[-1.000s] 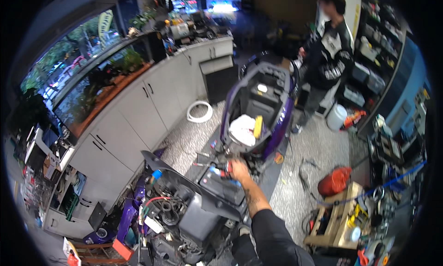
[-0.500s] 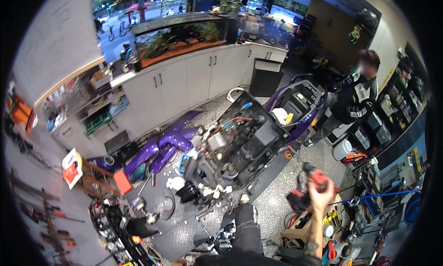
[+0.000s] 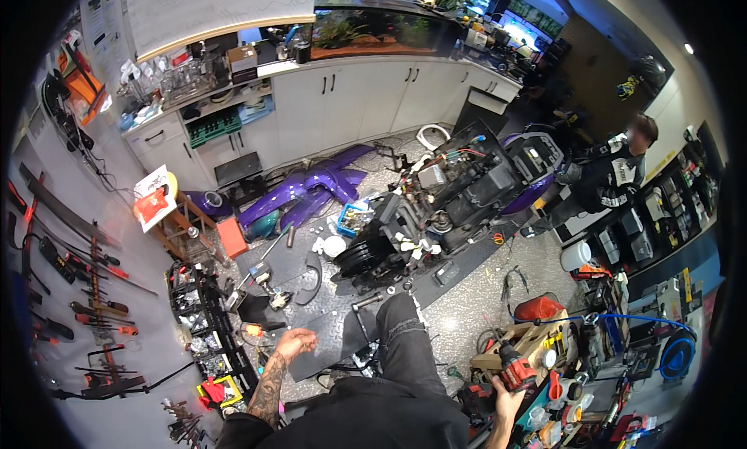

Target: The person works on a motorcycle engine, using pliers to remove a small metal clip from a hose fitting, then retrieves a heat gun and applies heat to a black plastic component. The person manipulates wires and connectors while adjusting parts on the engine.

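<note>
One empty left hand, loosely curled; right hand wrapped round red drill, partly hiding it.

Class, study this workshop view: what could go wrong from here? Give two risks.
The right hand holds the red cordless drill, which appears close to the wooden stand and might bump it. The curved black strip lies loose on the dark floor mat; someone might trip over it.

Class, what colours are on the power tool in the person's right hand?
The power tool is red and black, seen best in the head view.
</note>
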{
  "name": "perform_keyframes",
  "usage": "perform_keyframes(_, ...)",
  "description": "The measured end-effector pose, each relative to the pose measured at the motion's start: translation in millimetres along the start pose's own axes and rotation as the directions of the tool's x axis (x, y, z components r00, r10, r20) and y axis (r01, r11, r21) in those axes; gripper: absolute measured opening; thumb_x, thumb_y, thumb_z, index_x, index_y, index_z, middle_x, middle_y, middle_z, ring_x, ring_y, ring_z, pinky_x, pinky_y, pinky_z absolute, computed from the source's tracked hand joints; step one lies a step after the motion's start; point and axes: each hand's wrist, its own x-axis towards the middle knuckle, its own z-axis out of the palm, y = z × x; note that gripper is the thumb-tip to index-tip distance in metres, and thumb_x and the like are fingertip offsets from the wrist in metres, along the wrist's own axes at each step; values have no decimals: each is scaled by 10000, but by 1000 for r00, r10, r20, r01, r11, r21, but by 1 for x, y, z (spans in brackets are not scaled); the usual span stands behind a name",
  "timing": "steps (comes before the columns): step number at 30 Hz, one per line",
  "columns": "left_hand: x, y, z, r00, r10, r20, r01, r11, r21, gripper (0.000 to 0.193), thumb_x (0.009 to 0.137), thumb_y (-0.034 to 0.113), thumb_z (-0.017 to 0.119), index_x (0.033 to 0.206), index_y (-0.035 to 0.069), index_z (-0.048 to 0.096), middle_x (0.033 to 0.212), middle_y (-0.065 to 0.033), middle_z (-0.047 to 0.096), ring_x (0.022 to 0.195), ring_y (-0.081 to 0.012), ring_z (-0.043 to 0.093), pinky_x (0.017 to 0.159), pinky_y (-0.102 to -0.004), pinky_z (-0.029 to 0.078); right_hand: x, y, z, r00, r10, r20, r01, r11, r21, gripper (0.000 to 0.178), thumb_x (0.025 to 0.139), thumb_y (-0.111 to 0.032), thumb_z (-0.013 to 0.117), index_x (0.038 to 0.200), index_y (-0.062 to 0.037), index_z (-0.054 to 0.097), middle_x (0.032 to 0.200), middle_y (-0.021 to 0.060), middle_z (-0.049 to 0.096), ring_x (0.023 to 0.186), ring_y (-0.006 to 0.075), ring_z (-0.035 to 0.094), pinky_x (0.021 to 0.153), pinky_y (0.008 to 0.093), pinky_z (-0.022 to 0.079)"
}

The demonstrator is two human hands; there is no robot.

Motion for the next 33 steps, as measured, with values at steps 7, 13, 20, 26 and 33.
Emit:
perform_keyframes(7, -22, 20, -35, 978, 114, -172, -129, 988, -79, 177, 1060, 94, 629, 1156, -39, 695, 1048, -148, 774, 835, -213, 740, 759, -344, 612, -11, -72, 142, 821, 135, 555, -112, 991, -76, 207, 924, 92, 748, 1107, 0, 721, 943, 40, 735, 782, 149, 718, 671, 332, 591)
perform_keyframes(13, -86, -25, -71, 949, 44, -314, -113, 972, -206, 264, 1085, 182, 574, 854, 69, 636, 739, -25, 601, 599, -138, 545, 566, -300, 439, 3, -87, 256, 593, 102, 799, 202, 941, -270, 280, 909, -84, 827, 1168, -20, 740, 998, 86, 779, 907, 139, 725, 829, 341, 591)
perform_keyframes(20, -201, -106, -164, 630, -255, -733, -84, 917, -391, 387, 1080, 471, 607, 772, 245, 545, 598, 78, 408, 406, -100, 323, 367, -283, 222, 27, -159, 334, 514, -7, 858, 117, 991, -62, 439, 897, -111, 846, 1306, -28, 711, 1140, 179, 794, 1056, 280, 792, 949, 392, 606)
perform_keyframes(26, -202, -68, -127, 604, -128, -787, -73, 974, -215, 428, 1088, 495, 582, 781, 198, 591, 616, 38, 494, 486, -138, 432, 473, -314, 346, 55, -189, 317, 567, -34, 823, 87, 996, -19, 477, 829, -145, 892, 1253, -3, 724, 1059, 145, 817, 949, 239, 806, 875, 380, 628)
perform_keyframes(33, -101, 295, 72, 900, 248, -358, -192, 964, 183, 428, 1170, 390, 544, 1146, 46, 796, 827, 64, 664, 683, -33, 508, 600, -239, 337, 94, -251, 288, 540, -223, 812, 293, 954, 67, 164, 908, -101, 868, 1035, -36, 787, 970, 91, 808, 914, 220, 793, 839, 373, 614)
